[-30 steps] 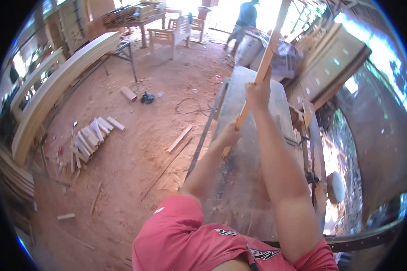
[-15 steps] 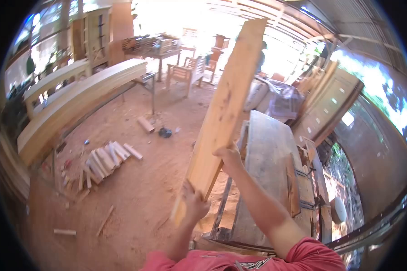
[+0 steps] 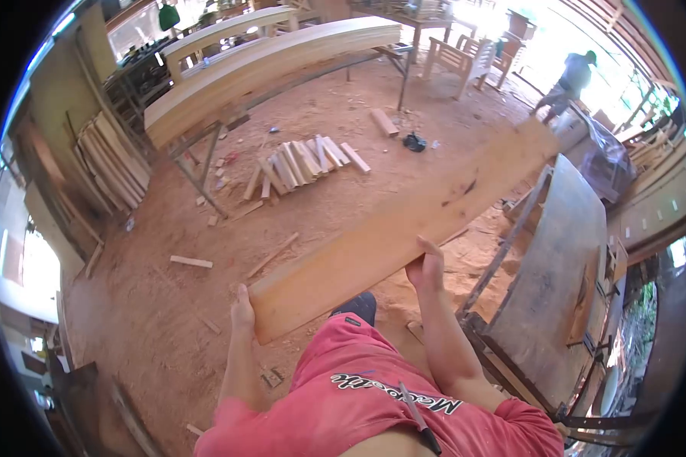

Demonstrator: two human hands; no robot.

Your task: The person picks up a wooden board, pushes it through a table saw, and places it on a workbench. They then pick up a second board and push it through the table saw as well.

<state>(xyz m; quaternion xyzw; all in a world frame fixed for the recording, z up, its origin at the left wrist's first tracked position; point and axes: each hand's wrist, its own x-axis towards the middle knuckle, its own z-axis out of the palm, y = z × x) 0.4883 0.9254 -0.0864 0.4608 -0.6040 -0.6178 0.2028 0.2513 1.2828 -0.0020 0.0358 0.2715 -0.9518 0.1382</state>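
Note:
A long wooden board (image 3: 373, 244) with dark knots slants across the middle, its near end low at the left and its far end up at the right. My left hand (image 3: 242, 308) grips the near end, with the palm against the end edge. Further along, my right hand (image 3: 427, 266) holds the lower long edge, thumb on the upper face and the other fingers hidden beneath. The board is held in the air above the sandy floor, in front of my red shirt.
A workbench (image 3: 552, 282) stands close on the right. Short wood offcuts (image 3: 305, 164) lie piled on the floor, with loose scraps (image 3: 191, 261) around. Stacked long planks (image 3: 274, 68) rest on a metal stand at the back left. Another person (image 3: 572, 82) bends near the far right.
The board has swung from steeply upright to a flatter slant, and its near end has moved left. My left hand has shifted to that end. The view has turned left and down.

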